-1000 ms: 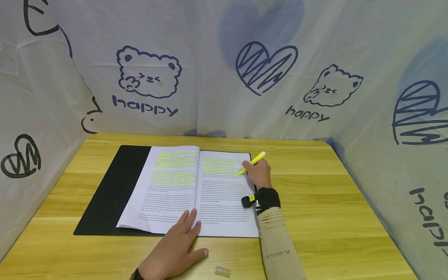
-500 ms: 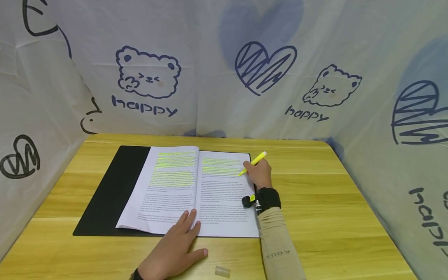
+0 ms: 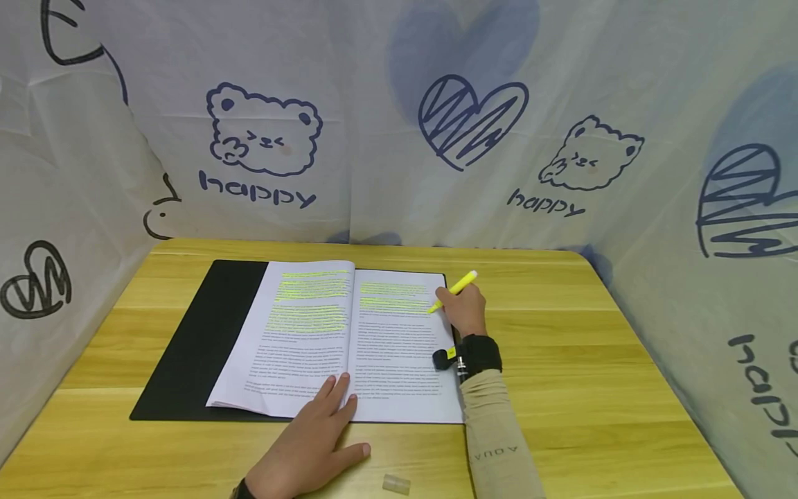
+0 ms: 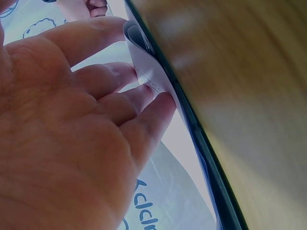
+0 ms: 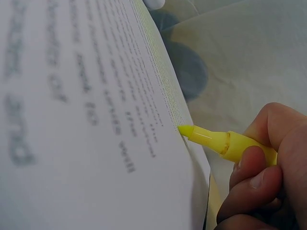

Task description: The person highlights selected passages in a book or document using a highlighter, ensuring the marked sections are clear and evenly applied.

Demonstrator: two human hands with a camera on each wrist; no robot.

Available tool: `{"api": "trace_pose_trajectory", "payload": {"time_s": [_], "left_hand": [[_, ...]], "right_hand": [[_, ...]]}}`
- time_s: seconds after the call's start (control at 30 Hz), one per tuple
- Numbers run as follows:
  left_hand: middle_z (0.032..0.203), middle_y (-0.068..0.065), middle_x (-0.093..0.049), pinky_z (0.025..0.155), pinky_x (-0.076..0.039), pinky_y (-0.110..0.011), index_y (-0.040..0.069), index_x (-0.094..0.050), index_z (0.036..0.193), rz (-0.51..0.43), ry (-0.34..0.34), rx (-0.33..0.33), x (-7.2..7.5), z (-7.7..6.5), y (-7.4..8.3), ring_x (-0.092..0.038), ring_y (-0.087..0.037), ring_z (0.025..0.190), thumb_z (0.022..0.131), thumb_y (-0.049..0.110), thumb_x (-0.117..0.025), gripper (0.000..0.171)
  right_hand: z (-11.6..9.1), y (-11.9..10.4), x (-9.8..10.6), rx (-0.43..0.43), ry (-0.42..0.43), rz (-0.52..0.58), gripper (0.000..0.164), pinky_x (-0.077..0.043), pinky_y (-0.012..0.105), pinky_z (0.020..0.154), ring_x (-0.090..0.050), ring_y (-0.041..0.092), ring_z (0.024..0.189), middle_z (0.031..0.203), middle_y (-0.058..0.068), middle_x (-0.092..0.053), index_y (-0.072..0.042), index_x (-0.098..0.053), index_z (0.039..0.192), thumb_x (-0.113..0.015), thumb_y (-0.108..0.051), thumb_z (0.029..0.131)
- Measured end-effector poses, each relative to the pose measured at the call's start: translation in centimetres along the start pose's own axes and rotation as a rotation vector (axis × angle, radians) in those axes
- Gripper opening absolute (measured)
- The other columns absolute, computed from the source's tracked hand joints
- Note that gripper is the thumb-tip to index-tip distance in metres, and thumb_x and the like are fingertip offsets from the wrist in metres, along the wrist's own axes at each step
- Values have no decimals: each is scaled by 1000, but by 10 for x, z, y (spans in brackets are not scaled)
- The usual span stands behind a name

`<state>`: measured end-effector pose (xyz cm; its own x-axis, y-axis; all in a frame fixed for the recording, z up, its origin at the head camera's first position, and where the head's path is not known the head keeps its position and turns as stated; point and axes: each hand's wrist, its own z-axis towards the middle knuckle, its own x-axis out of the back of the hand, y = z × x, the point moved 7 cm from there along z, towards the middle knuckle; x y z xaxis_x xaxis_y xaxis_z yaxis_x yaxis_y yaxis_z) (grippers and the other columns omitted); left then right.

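Observation:
My right hand [image 3: 463,310] grips a yellow highlighter [image 3: 460,284] near the right edge of the right-hand page [image 3: 399,381]. In the right wrist view the highlighter's tip [image 5: 184,130] is right at the printed lines. Printed pages lie open in a black folder [image 3: 193,333], with yellow marking over the upper lines of both pages. My left hand [image 3: 314,436] rests with fingers spread on the lower part of the pages by the fold. Seen from the left wrist, the fingertips [image 4: 163,103] touch the paper near the folder's edge.
A small translucent cap [image 3: 396,484] lies on the wooden table [image 3: 573,388] near its front, right of the left thumb. White cloth [image 3: 374,138] with bear and heart drawings hangs behind the table and along both sides.
My right hand has shifted slightly to the right with the highlighter, its tip moving along a line towards the page's right edge. The left hand stays in place.

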<state>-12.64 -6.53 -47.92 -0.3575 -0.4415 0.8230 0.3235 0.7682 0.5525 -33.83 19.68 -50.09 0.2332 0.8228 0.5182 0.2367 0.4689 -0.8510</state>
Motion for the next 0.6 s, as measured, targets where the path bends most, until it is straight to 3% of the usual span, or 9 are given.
{"api": "trace_pose_trajectory", "payload": {"time_s": [0.43, 0.53, 0.6], "left_hand": [[160, -13, -15, 112, -19, -55, 2, -42, 143, -5, -4, -2, 0, 0, 0, -7, -34, 146, 88, 60, -54, 81], [160, -13, -15, 112, -19, -55, 2, -41, 143, -4, -7, -3, 1, 0, 1, -7, -34, 146, 88, 60, -54, 81], [160, -13, -15, 112, -19, -54, 2, -41, 143, -1, -2, -4, 1, 0, 1, -8, -34, 146, 88, 60, -54, 81]], "right_hand": [[3, 6, 2, -6, 21, 42, 35, -42, 32, 57, -57, 24, 67, 79, 11, -57, -4, -57, 92, -61, -38, 85], [4, 11, 4, -27, 40, 167, 34, -38, 30, 48, -50, 20, 57, 70, 7, -52, -5, -57, 88, -59, -39, 86], [5, 14, 7, -40, 41, 366, 31, -32, 28, 43, -43, 17, 50, 64, 4, -46, -6, -54, 84, -59, -37, 87]]}}
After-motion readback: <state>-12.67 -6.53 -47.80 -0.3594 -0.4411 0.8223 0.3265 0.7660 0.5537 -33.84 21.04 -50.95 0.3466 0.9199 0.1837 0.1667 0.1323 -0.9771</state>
